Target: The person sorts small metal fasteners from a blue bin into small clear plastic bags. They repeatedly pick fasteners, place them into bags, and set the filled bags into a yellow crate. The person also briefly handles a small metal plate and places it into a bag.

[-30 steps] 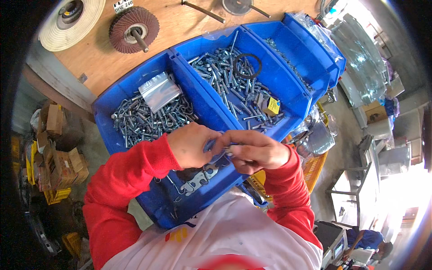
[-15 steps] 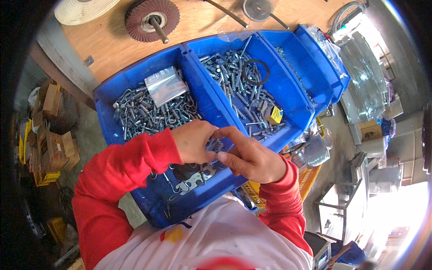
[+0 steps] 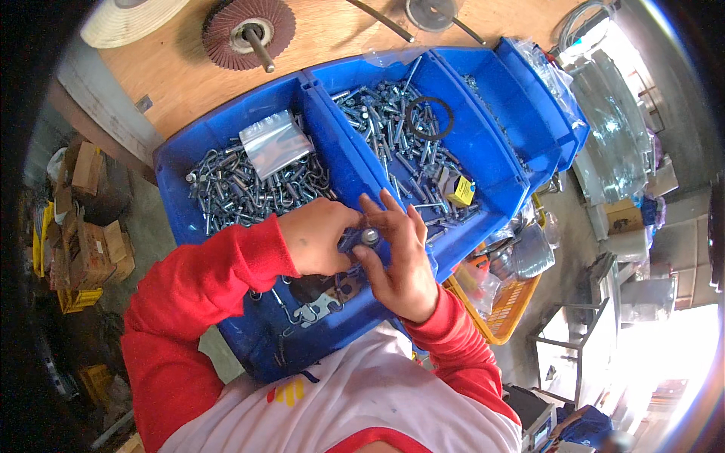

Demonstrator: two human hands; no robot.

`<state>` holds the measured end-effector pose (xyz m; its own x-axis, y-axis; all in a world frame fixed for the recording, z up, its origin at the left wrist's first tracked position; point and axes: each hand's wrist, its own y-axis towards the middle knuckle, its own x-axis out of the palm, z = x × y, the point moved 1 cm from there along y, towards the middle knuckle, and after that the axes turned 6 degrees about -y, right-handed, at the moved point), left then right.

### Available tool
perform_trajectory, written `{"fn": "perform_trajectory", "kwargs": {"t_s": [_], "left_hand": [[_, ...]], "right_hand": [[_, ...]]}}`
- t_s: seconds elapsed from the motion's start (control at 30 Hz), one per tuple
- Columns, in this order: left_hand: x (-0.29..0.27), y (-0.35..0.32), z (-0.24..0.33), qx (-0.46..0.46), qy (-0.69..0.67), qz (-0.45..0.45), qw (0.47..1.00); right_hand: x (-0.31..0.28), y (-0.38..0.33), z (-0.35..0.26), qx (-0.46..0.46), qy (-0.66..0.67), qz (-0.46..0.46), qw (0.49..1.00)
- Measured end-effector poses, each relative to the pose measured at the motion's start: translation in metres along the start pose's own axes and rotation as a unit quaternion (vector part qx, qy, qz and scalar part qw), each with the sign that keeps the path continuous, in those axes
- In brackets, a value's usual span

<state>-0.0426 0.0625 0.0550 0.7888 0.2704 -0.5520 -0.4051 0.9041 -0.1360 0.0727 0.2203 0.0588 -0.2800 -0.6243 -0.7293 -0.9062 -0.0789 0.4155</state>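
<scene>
Over smooth blue plastic bins [image 3: 332, 143], it's the left hand [image 3: 321, 238] curled closed at near left, the right hand [image 3: 400, 264] spread open beside it, a yellow-labelled box [image 3: 459, 190] (print too small to read) farther right, and a shiny, round-ended metal piece [image 3: 369, 237] gripped in the left fingers, near the right thumb.

Left hand [image 3: 317, 238] curled, right hand [image 3: 402, 260] close beside it, fingers [image 3: 394, 220] spread, forearms [image 3: 219, 264] angled inward

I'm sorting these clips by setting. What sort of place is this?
Probably a workshop or its parts store: blue bins hold loose metal fasteners, and a ridged abrasive disc on a rod sits by a wooden board.
</scene>
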Motion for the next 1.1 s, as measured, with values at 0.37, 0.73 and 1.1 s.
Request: {"fn": "perform_trajectory", "kwargs": {"t_s": [0.37,0.73,1.1], "left_hand": [[-0.017,-0.004,0.006,-0.168,-0.033,0.006,0.985],[0.016,-0.014,0.001,-0.241,-0.118,0.130,0.955],[0.011,-0.027,-0.036,-0.271,-0.190,0.144,0.933]], "right_hand": [[-0.161,-0.015,0.233,0.220,0.206,0.405,0.863],[-0.129,0.014,0.427,0.133,-0.230,-0.170,0.949],[-0.124,0.011,0.395,0.107,-0.272,-0.264,0.919]]}}
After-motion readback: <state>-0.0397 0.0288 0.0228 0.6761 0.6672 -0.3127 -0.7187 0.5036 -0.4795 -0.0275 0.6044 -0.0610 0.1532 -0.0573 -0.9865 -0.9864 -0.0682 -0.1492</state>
